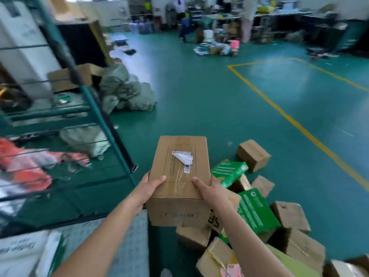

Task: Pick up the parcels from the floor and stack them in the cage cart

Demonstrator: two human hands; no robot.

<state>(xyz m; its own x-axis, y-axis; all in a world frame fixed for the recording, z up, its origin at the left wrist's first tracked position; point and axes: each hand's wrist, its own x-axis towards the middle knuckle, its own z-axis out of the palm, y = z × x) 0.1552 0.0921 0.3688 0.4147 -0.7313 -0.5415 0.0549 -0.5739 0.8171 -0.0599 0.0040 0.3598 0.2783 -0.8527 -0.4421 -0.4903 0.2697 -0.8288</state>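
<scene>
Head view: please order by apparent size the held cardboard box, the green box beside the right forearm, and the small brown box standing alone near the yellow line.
1. Held cardboard box, though it is nearest the camera.
2. Green box.
3. Small brown box, farther away, so its true size is unsure.

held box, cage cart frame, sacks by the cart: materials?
Held box: brown cardboard, matte, with glossy clear tape and a torn paper label. Both hands grip it. Cart frame: likely metal tube painted green, with thin wire bars. Sacks: probably woven plastic, dull grey-green, crumpled.
</scene>
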